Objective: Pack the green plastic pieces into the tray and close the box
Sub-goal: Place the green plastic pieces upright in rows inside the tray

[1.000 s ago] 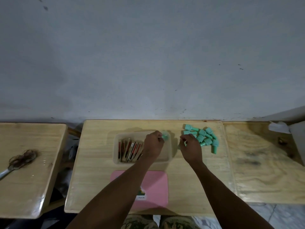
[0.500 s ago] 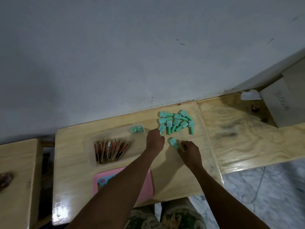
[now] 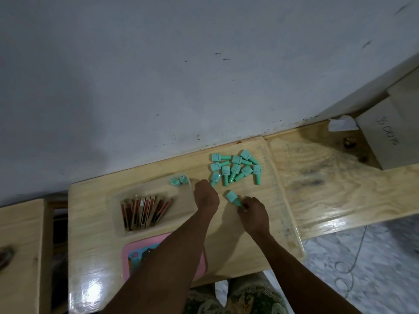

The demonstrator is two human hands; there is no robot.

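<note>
Your right hand (image 3: 254,214) pinches one green piece (image 3: 232,197) by its narrow stem, holding it just above the middle of the table (image 3: 90,223), wide end pointing away from you. The pile of green pieces (image 3: 235,168) lies loose near the table's far right corner, well apart from the tray (image 3: 181,200). Your left hand (image 3: 206,196) sits with curled fingers at the near left edge of that pile, touching the closest piece; I cannot tell whether it grips it. Two green pieces (image 3: 179,180) stand in the tray's far right corner, and a row of red and tan sticks (image 3: 145,211) fills its left half. A pink lid (image 3: 125,259) lies at the table's near edge, partly under your left forearm.
</note>
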